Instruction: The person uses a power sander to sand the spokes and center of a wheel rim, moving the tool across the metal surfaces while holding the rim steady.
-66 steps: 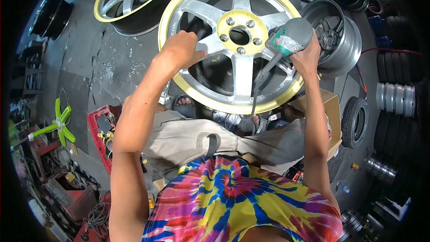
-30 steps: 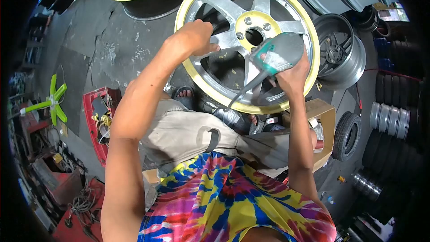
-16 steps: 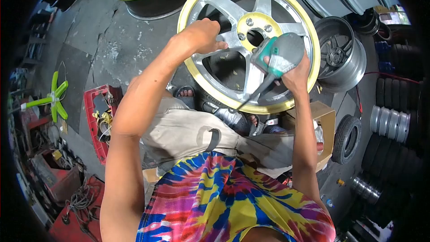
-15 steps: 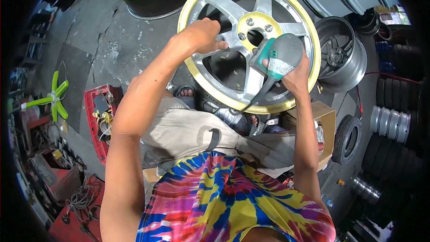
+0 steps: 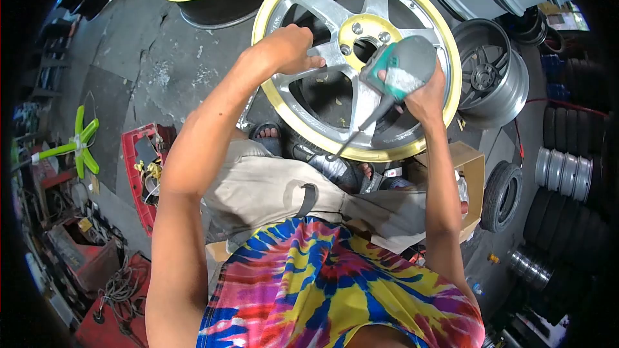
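In front of me an alloy wheel (image 5: 422,145) with a yellow-painted lip and hub, silver spokes and several bolt holes lies face up at a slight tilt. My left hand (image 5: 288,50) has its fingers curled over a spoke on the wheel's left side, thumb lying along it. Closed around a green and grey electric sander (image 5: 410,63), my right hand (image 5: 428,98) keeps it over the right-hand spokes, just beside the hub. The sander's underside is hidden. Its dark cord (image 5: 364,125) trails down across the wheel toward my feet.
A second yellow-lipped wheel (image 5: 222,6) lies at the far left, and a grey wheel (image 5: 493,84) stands to the right. A cardboard box (image 5: 474,183) and a small tyre (image 5: 503,196) sit near my right knee. On the left are a red tray (image 5: 135,154) and a green star-shaped stand (image 5: 78,145).
My right hand has moved the sander slightly away from me, closer to the hub, and the cord has swung left. My left hand keeps its place on the spoke.
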Motion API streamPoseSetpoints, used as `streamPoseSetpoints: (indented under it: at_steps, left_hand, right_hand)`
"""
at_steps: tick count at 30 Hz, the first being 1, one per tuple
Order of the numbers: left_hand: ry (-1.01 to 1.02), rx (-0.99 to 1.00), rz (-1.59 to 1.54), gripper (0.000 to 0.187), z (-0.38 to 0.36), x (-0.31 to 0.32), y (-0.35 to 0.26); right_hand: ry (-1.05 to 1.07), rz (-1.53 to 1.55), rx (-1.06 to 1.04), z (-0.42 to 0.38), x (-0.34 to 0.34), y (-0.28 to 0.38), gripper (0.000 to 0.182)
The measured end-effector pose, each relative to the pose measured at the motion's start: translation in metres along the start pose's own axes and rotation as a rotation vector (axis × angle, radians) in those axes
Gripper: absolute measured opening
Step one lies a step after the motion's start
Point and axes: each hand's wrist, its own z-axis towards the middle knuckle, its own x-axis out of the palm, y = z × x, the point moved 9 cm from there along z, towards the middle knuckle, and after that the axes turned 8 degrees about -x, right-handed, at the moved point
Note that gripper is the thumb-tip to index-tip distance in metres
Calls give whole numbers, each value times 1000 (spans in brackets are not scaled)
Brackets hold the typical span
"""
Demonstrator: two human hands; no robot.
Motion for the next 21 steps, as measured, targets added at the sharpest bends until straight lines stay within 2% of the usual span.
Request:
streamPoseSetpoints:
  at_steps: [1,4,7,8,11,13,15,17,19,21]
  left_hand:
    - [3,7,-10,54,-1,0,-1]
    - [26,17,-32,54,3,2,2]
    - [46,0,-48,54,3,1,4]
    - [52,3,-47,54,3,2,3]
    - [108,-51,-52,54,7,7,3]
    - [26,-17,-38,54,7,4,3]
    - [44,-21,-31,54,10,7,6]
    - [69,-24,-23,55,11,9,6]
    - [63,-42,-21,56,9,10,7]
    - [51,-43,-15,56,11,10,5]
  right_hand:
    - [0,-1,0,-3,-5,6,64]
    - [261,52,-53,-15,0,22,73]
    - [239,83,-57,-23,-10,9,79]
    - [210,226,75,-24,-13,-4,81]
    - [135,88,122,-15,-23,-22,77]
    - [166,129,58,-16,-17,-10,76]
    - [210,169,8,-23,-13,3,75]
    - [355,5,-126,-26,-8,22,74]
    - [306,108,-72,-27,-10,15,72]
    - [163,138,-29,-20,-22,-2,71]
